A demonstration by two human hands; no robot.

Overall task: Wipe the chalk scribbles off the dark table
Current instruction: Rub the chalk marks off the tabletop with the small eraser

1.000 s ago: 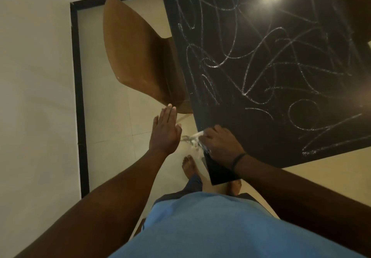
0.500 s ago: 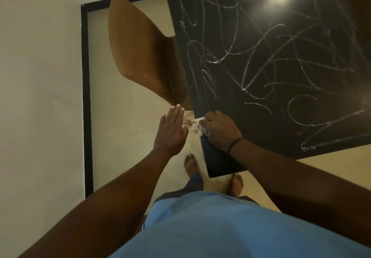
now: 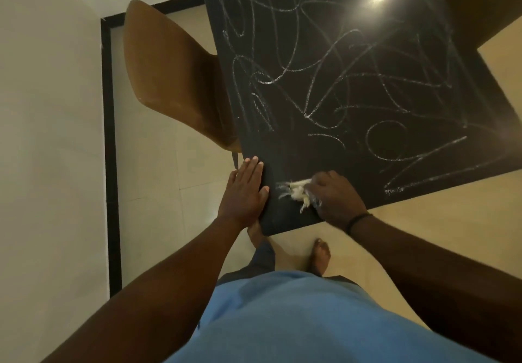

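1. Brown chair (image 3: 172,77) at your far left sits tucked against the left edge of the dark worktop (image 3: 353,148), as it did a second ago.
2. Your left hand (image 3: 244,193) has moved in from the air beside the worktop and now lies flat along its left edge near the close corner, fingers (image 3: 251,169) straight and together, gripping nothing. I read that as bracing.
3. Your right hand (image 3: 334,197) has slid from the very edge onto the surface near that corner. Its fingers are curled round a frayed whitish rag (image 3: 296,191), which pokes out to the left and rests on the worktop.
4. The patch around the rag looks bare of chalk, so wiping seems just begun at this corner.
5. Chalk scribbles (image 3: 339,85) cover nearly everything beyond and to the right of your right hand. The closest strokes lie just past the knuckles, and a long streak runs toward the right edge. Most of the job remains.
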